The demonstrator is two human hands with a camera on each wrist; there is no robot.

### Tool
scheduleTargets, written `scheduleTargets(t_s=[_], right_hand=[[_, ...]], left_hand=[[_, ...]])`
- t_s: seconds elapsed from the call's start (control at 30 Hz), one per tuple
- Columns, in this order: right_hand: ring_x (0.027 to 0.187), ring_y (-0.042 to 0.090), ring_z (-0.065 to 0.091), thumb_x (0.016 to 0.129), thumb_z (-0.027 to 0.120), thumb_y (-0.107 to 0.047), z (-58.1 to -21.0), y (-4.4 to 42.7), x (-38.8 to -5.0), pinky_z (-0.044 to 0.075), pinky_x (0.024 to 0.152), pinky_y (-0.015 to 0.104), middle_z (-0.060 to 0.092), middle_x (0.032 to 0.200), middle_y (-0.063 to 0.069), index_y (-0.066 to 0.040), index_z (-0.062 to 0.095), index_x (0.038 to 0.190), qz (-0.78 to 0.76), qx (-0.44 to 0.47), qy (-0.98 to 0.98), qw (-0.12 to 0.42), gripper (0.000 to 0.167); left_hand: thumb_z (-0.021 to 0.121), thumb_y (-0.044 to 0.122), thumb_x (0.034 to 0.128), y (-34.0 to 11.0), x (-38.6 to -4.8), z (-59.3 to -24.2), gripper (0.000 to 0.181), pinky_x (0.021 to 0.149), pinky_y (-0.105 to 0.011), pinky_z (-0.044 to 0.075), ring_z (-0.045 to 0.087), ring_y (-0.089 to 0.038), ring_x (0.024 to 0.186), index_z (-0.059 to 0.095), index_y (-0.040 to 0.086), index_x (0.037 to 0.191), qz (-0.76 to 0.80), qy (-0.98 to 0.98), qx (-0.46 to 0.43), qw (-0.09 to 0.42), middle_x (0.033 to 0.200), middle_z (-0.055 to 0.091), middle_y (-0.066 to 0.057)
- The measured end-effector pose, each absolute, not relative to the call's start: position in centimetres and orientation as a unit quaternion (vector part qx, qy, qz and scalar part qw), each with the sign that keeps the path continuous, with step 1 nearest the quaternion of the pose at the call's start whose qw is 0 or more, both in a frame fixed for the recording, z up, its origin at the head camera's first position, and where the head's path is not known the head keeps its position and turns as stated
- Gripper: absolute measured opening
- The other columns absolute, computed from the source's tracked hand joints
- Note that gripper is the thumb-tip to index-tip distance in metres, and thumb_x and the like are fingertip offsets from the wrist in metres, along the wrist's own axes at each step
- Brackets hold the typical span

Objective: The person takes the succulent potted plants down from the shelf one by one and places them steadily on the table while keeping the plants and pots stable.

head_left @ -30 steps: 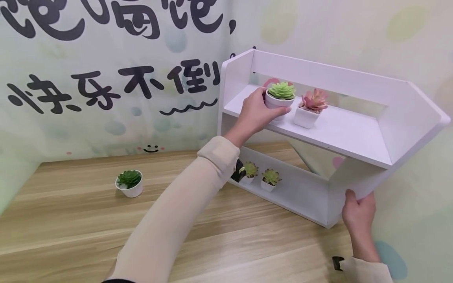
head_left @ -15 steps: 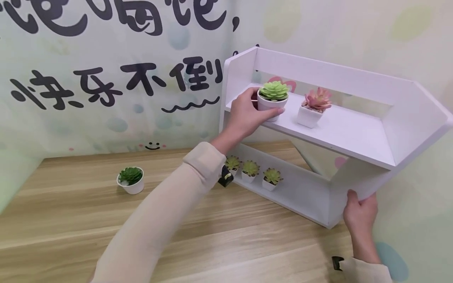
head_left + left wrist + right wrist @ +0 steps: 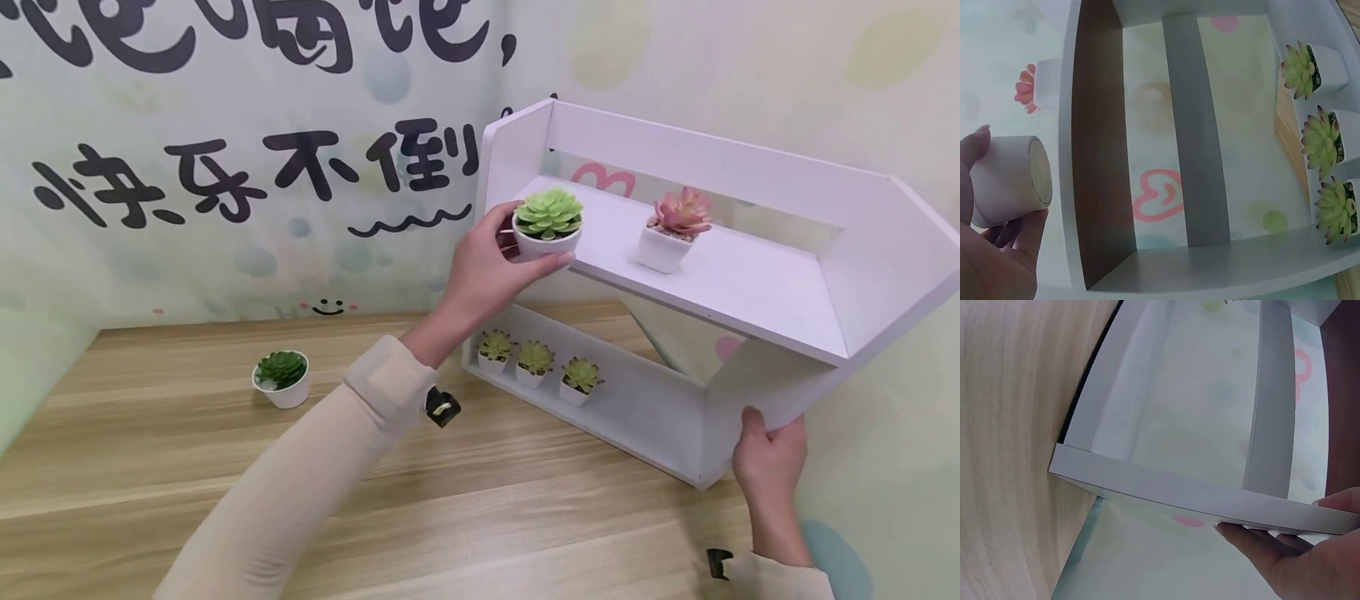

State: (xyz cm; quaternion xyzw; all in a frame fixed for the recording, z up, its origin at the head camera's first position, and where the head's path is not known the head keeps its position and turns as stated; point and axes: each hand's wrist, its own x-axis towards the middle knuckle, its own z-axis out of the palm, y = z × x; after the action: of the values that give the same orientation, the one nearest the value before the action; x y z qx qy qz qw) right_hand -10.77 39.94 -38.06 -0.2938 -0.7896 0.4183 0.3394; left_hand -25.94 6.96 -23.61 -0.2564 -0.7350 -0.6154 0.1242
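Biggest worry here is a drop: the left grip (image 3: 483,265) has the green plant (image 3: 547,225) pinched by its pot, thumb on one side and fingers round the other, up at the top board's front edge. The left wrist view shows the pot's underside, so nothing's under it. Smooth pot, so I'd guess a loose pinch lets it slide or tip. The right grip (image 3: 771,457) is clamped on the side panel of the shelf (image 3: 735,296); a hard tug there could shift the whole unit and topple the pink plant (image 3: 675,232) up top.

Also, the wrist cam (image 3: 442,408) hangs near the three small plants (image 3: 534,362) on the lower tier, so a low swing might clip them. Dark plant (image 3: 281,379) sits off left on the desk (image 3: 525,517), well apart. Top board's front edge and left panel are the obvious bump hazards.
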Motion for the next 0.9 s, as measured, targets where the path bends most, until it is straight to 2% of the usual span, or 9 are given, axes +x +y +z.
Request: scheduleTargets(t_s=[0.23, 0.37, 0.57, 0.9], right_hand=[[0.088, -0.008, 0.041, 0.098, 0.048, -0.022, -38.2, 40.1, -10.8, 0.035, 0.08, 0.019, 0.048, 0.102, -0.017, 0.002, 0.049, 0.135, 0.412, -0.293, -0.791, 0.344, 0.043], [0.089, -0.009, 0.041, 0.098, 0.048, -0.021, -38.3, 40.2, -10.9, 0.034, 0.081, 0.018, 0.046, 0.1, -0.023, 0.001, 0.049, 0.136, 0.414, -0.286, -0.791, 0.347, 0.044], [0.089, -0.01, 0.041, 0.098, 0.048, -0.019, -38.4, 40.2, -10.9, 0.034, 0.082, 0.017, 0.043, 0.095, -0.027, 0.002, 0.049, 0.135, 0.416, -0.277, -0.79, 0.355, 0.043], [0.089, -0.01, 0.041, 0.099, 0.047, -0.021, -38.4, 40.1, -10.8, 0.035, 0.081, 0.018, 0.044, 0.101, -0.026, 0.0, 0.048, 0.137, 0.414, -0.293, -0.791, 0.342, 0.044]], left_hand=[[0.091, 0.027, 0.0751, 4.8, -25.4, -24.9, 0.077, 0.099, -0.026, 0.057, 0.067, -0.02, 0.115, 0.054, 0.007, 0.14, -0.626, -0.728, -0.234, 0.153, 0.131, 0.065, -0.01], [0.09, 0.025, 0.0758, 3.8, -25.2, -26.3, 0.075, 0.101, -0.029, 0.056, 0.067, -0.022, 0.117, 0.054, 0.006, 0.139, -0.622, -0.734, -0.226, 0.155, 0.132, 0.064, -0.011], [0.088, 0.024, 0.079, 2.3, -24.7, -28.5, 0.076, 0.105, -0.032, 0.054, 0.064, -0.026, 0.124, 0.05, 0.004, 0.141, -0.602, -0.756, -0.214, 0.14, 0.137, 0.06, -0.014], [0.086, 0.024, 0.0807, -0.5, -24.0, -32.0, 0.08, 0.113, -0.037, 0.048, 0.056, -0.027, 0.134, 0.043, 0.004, 0.145, -0.59, -0.786, -0.155, 0.101, 0.143, 0.054, -0.014]])
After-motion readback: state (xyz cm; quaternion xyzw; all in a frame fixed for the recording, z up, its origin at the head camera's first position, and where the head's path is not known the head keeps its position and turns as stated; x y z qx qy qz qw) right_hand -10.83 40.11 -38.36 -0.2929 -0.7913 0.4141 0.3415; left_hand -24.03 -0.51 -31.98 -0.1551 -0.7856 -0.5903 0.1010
